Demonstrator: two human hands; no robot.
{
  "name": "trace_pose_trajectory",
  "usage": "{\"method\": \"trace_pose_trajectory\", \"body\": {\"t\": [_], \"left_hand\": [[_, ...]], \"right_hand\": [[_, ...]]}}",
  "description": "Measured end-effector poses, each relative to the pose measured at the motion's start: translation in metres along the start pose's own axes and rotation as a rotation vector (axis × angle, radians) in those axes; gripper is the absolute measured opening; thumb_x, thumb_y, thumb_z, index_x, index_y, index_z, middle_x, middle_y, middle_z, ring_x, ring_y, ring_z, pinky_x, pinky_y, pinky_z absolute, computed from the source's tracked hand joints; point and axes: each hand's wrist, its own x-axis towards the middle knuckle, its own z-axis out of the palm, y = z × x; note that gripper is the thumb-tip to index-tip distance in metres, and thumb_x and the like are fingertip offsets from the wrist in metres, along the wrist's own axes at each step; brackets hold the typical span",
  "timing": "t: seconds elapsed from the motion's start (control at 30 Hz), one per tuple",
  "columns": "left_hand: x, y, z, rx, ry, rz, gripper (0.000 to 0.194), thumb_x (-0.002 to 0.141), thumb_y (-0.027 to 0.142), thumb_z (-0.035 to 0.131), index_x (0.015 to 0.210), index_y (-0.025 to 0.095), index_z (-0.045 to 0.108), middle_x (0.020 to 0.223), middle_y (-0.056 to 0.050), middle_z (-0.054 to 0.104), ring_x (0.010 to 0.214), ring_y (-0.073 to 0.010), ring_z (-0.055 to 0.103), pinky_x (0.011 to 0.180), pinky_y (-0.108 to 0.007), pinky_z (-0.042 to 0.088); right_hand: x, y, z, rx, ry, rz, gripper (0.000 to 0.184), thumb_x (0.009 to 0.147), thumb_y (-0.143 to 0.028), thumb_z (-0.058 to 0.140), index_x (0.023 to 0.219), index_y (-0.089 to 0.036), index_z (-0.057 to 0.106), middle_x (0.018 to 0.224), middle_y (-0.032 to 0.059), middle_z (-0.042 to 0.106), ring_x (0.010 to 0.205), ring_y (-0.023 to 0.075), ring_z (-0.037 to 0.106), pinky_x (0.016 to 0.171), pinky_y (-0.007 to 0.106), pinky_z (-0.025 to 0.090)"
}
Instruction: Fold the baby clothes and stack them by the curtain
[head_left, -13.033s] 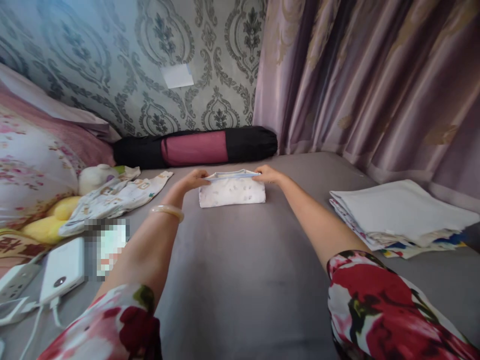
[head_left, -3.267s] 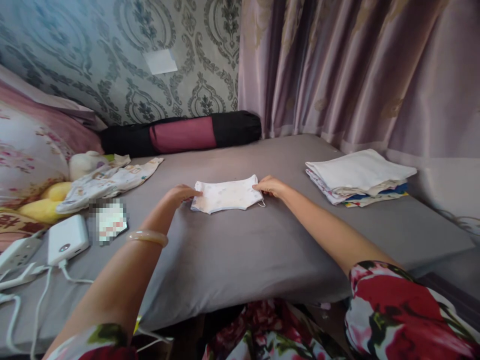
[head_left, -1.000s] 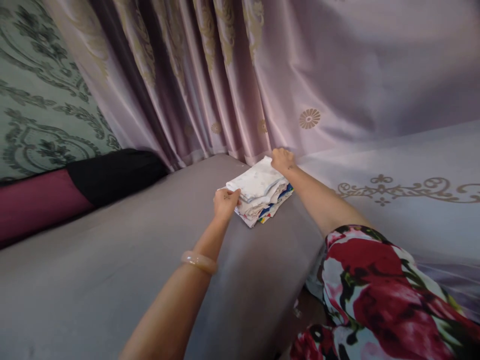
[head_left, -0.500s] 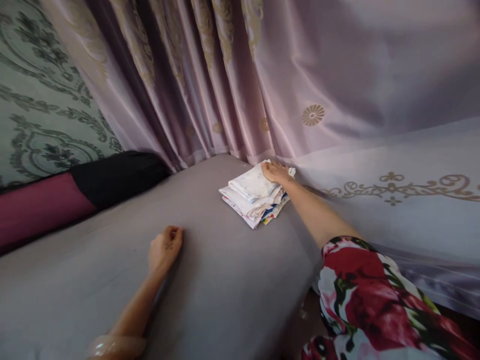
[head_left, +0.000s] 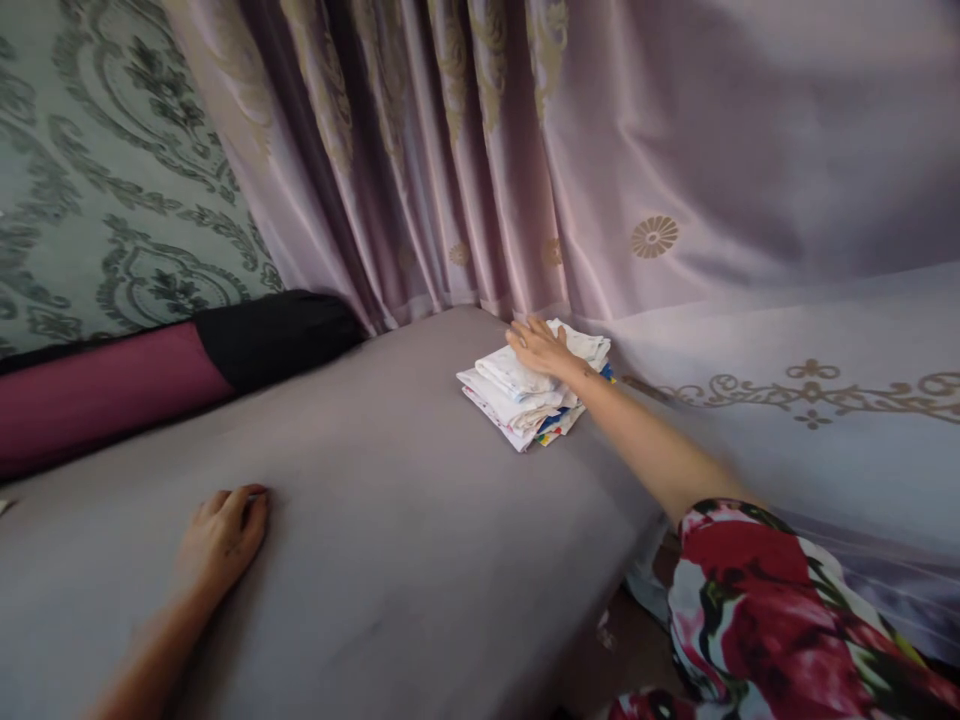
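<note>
A stack of folded white cloths point(head_left: 517, 385), with coloured prints showing at the lower edges, lies on the grey sheet near the curtain. My right hand point(head_left: 538, 348) rests flat on top of the stack, fingers spread, covering part of the upper cloth. Off to the left and well apart from the stack, my left hand point(head_left: 225, 535) hovers over or touches the bed; I cannot tell which. Its fingers are loosely bent, with nothing visible in them.
The grey-sheeted bed point(head_left: 360, 560) fills the lower view. A maroon and black bolster point(head_left: 217, 350) lies along the patterned wall point(head_left: 150, 180). Mauve curtains point(head_left: 600, 150) hang behind and to the right. Below the bed's right edge is a dark gap.
My right hand has gone from gripping the top cloth's far edge to lying flat on the stack. My left hand has moved left, its fingers loosening. The view has shifted left.
</note>
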Motion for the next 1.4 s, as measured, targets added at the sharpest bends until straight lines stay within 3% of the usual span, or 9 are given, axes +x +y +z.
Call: {"method": "trace_pose_trajectory", "body": {"t": [0.13,0.3,0.53,0.67,0.87,1.03,1.17,1.3,1.4], "left_hand": [[-0.001,0.002,0.003,0.033,0.029,-0.013,0.037,0.088,0.037,0.031,0.101,0.022,0.062,0.095,-0.009,0.065,0.093,-0.0251,0.062,0.088,-0.035,0.048],[-0.003,0.005,0.004,-0.015,0.056,-0.018,0.038,0.088,0.035,0.033,0.102,0.017,0.063,0.095,-0.013,0.064,0.093,-0.0243,0.063,0.086,-0.031,0.047],[-0.003,0.009,0.005,-0.041,0.089,-0.036,0.036,0.088,0.033,0.035,0.103,0.019,0.065,0.097,-0.011,0.064,0.093,-0.0246,0.061,0.087,-0.034,0.047],[-0.004,0.016,0.001,-0.066,0.062,-0.059,0.036,0.090,0.028,0.033,0.106,0.015,0.063,0.099,-0.012,0.064,0.095,-0.0233,0.060,0.088,-0.033,0.046],[-0.001,0.018,0.002,-0.121,0.039,-0.115,0.030,0.092,0.023,0.036,0.107,0.015,0.061,0.103,-0.014,0.061,0.099,-0.0222,0.057,0.090,-0.034,0.043],[0.001,0.014,0.004,-0.136,0.034,-0.120,0.027,0.091,0.020,0.037,0.108,0.014,0.058,0.108,-0.016,0.058,0.104,-0.0238,0.054,0.093,-0.036,0.041],[0.002,0.012,0.006,-0.154,0.016,-0.126,0.026,0.091,0.021,0.038,0.109,0.014,0.056,0.110,-0.017,0.057,0.105,-0.0257,0.053,0.094,-0.040,0.041],[0.006,0.006,0.010,-0.241,0.036,-0.130,0.027,0.089,0.020,0.040,0.110,0.015,0.057,0.110,-0.016,0.058,0.106,-0.0249,0.053,0.095,-0.040,0.042],[0.010,-0.002,0.011,-0.392,0.022,-0.137,0.027,0.083,0.017,0.048,0.107,0.014,0.061,0.106,-0.013,0.062,0.101,-0.0222,0.056,0.093,-0.036,0.044]], "right_hand": [[-0.015,-0.019,0.015,-0.045,-0.018,-0.041,0.061,0.097,-0.055,0.018,0.143,-0.023,0.041,0.157,0.0112,0.025,0.144,0.0341,0.017,0.110,0.065,0.013],[-0.021,-0.016,0.030,-0.119,0.052,-0.047,0.056,0.098,-0.051,0.022,0.138,-0.021,0.048,0.154,0.0116,0.032,0.142,0.0325,0.020,0.109,0.065,0.015],[-0.017,-0.026,0.013,-0.078,-0.016,-0.035,0.056,0.099,-0.047,0.018,0.141,-0.021,0.044,0.156,0.0114,0.029,0.143,0.0300,0.021,0.111,0.065,0.012],[-0.025,-0.047,0.012,-0.091,0.020,-0.228,0.054,0.099,-0.041,0.018,0.143,-0.020,0.041,0.155,0.0095,0.031,0.143,0.0265,0.024,0.114,0.061,0.013],[-0.021,-0.043,0.046,-0.196,-0.051,-0.349,0.060,0.094,-0.042,0.023,0.143,-0.013,0.042,0.150,0.0149,0.040,0.139,0.0302,0.034,0.112,0.056,0.025],[-0.011,-0.043,0.067,-0.176,0.151,-0.414,0.064,0.087,-0.053,0.021,0.141,-0.027,0.044,0.140,0.0178,0.049,0.134,0.0370,0.039,0.107,0.065,0.022],[-0.032,-0.096,0.082,-0.065,0.240,-0.552,0.062,0.088,-0.048,0.016,0.145,-0.035,0.037,0.147,0.0058,0.044,0.141,0.0333,0.027,0.114,0.058,0.019],[-0.062,-0.175,0.118,-0.059,-0.084,-0.631,0.064,0.088,-0.046,0.025,0.144,-0.018,0.041,0.148,0.0140,0.042,0.139,0.0309,0.033,0.112,0.054,0.027],[-0.079,-0.224,0.144,-0.057,-0.207,-0.671,0.067,0.092,-0.047,0.018,0.146,-0.011,0.038,0.152,0.0161,0.034,0.142,0.0288,0.029,0.114,0.052,0.025]]}}
